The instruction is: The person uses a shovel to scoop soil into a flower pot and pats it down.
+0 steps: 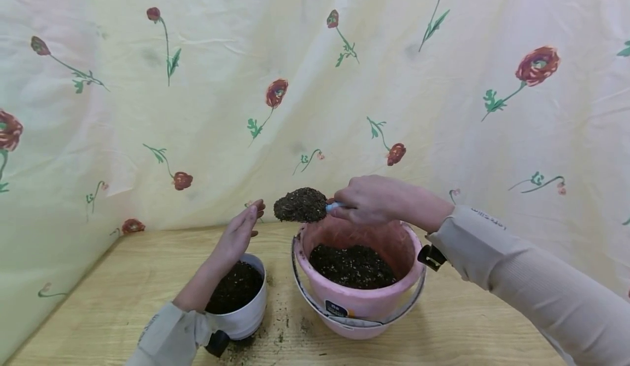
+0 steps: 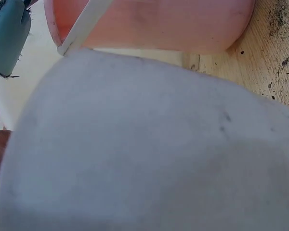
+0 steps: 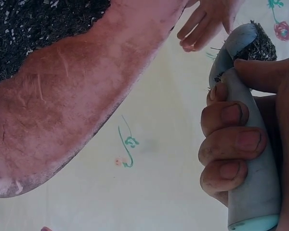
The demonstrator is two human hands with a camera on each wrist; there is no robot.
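My right hand grips the handle of a blue-grey trowel, fingers wrapped round it and thumb along its top. Dark soil is heaped on the blade, held above the left rim of a pink bucket. More soil lies inside the bucket. My left hand is raised above a white pot, its fingers extended toward the loaded blade and holding nothing. The pot contains dark soil, partly hidden by the left forearm. In the left wrist view, the pot's outer wall fills most of the picture.
Soil crumbs are scattered on the wooden table between pot and bucket. The bucket's handle hangs down around its front. A flower-printed cloth hangs behind the table and along its left side.
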